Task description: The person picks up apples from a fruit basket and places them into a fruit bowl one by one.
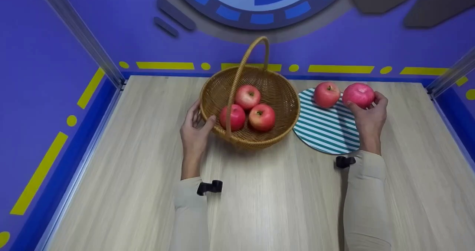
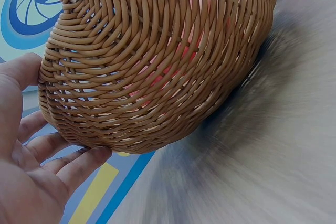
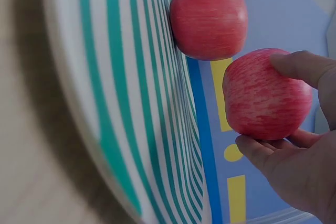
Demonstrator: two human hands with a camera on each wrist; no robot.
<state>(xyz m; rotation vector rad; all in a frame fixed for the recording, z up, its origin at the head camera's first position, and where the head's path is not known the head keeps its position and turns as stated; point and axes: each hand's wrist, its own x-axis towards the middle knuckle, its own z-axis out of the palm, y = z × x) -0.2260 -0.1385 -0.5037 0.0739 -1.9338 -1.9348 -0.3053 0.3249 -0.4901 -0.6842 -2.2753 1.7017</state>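
Observation:
A brown wicker basket (image 1: 256, 144) with a tall arched handle holds a pale red apple (image 1: 248, 97), a yellowish-red apple (image 1: 262, 117) and a redder apple (image 1: 236, 118). My left hand (image 1: 195, 136) grips the basket's left side, thumb at the rim and fingers against the outer weave, as the left wrist view shows. At the right, my right hand (image 1: 371, 123) holds a deep pink apple (image 3: 268, 95) between thumb and fingers, over the back right edge of a round green-and-white striped mat (image 1: 323, 132). Just left of it, another apple (image 1: 326, 94) sits on the mat.
The light wooden table (image 1: 259, 206) carries the basket and mat. A blue-purple printed panel (image 1: 122, 28) with yellow dashes rises behind, and side panels with metal posts (image 1: 79, 32) flank the table.

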